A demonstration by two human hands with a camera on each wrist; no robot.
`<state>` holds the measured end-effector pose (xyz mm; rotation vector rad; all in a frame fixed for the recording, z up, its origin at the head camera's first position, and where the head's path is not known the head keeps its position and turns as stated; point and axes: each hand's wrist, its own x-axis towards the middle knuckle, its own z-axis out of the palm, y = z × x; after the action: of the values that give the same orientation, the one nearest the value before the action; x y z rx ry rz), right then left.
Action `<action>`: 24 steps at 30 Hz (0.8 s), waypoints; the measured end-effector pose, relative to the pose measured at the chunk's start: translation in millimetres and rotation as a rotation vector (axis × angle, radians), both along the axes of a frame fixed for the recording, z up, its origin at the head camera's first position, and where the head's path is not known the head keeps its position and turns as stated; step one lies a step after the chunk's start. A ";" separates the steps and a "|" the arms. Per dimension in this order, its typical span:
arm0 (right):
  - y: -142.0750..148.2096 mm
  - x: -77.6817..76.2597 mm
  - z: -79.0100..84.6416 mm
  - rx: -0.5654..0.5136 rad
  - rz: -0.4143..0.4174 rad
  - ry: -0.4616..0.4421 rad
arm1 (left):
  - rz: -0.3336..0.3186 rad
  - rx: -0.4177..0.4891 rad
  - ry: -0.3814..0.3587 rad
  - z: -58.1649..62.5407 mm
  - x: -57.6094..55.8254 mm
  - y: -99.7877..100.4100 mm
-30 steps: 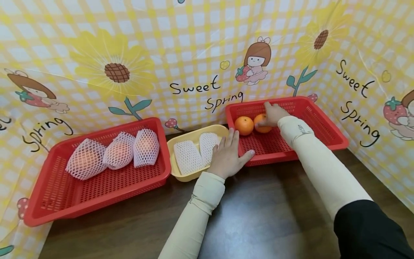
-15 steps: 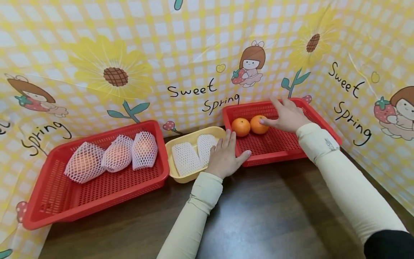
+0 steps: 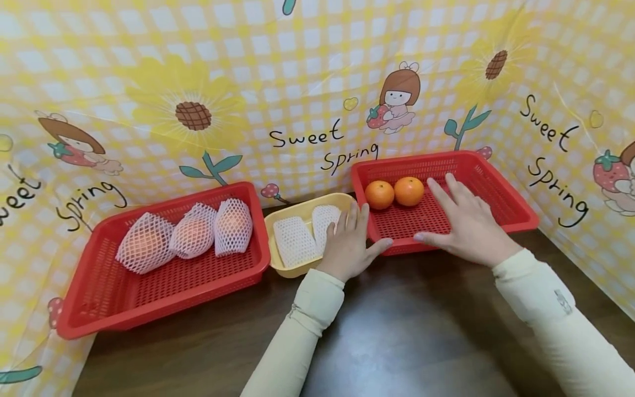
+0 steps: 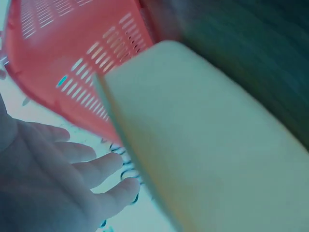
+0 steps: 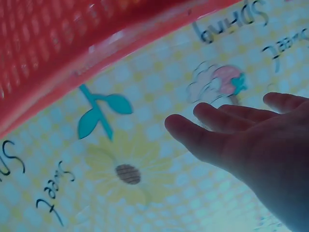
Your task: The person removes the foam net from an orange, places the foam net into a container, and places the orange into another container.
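My right hand (image 3: 468, 226), fingers spread and holding nothing, hovers over the front of the right red basket (image 3: 446, 238). Two bare oranges (image 3: 380, 194) lie side by side at that basket's left end, apart from the fingers. My left hand (image 3: 347, 242) is stretched out above the right end of a small yellow tray (image 3: 292, 271), its thumb by the red basket's corner. Inside the tray are white foam net sleeves (image 3: 295, 241), one partly hidden behind the left fingers. In the left wrist view the left hand (image 4: 53, 179) grips nothing beside the tray wall (image 4: 203, 125).
At the left stands another red basket (image 3: 163, 303) with three fruits in white foam nets (image 3: 145, 243). All the containers stand on a dark wooden table (image 3: 397, 331). A yellow checked cloth (image 3: 297, 66) rises close behind them and along the right side.
My right hand has let go of the right-hand orange and drawn back toward the basket's front right, its fingers spreading. The left hand stays over the tray.
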<state>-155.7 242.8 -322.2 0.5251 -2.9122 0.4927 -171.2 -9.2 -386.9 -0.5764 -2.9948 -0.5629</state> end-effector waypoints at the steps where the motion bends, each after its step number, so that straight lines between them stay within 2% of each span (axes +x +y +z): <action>1: -3.4 5.4 -2.9 0.004 0.018 0.021 | -0.005 -0.001 0.010 1.4 4.8 -5.1; 7: -29.8 24.5 -18.6 -0.038 0.126 0.107 | -0.004 -0.018 0.078 10.8 36.5 -45.2; 14: -76.7 23.6 -30.3 -0.081 0.255 0.086 | 0.064 -0.120 0.162 19.8 65.5 -110.4; 17: -101.1 21.4 -31.7 -0.098 0.313 0.091 | 0.092 -0.160 0.169 21.8 73.9 -141.5; 22: -144.7 18.7 -31.1 -0.128 0.410 0.116 | 0.133 -0.191 0.134 23.8 87.8 -194.8; 24: -164.6 17.2 -30.3 -0.147 0.444 0.097 | 0.153 -0.203 0.115 26.5 92.3 -216.1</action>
<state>-138.5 78.2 -352.5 1.1446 -2.6345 0.7030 -78.9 -225.3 -360.4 -0.3697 -2.9702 -0.2107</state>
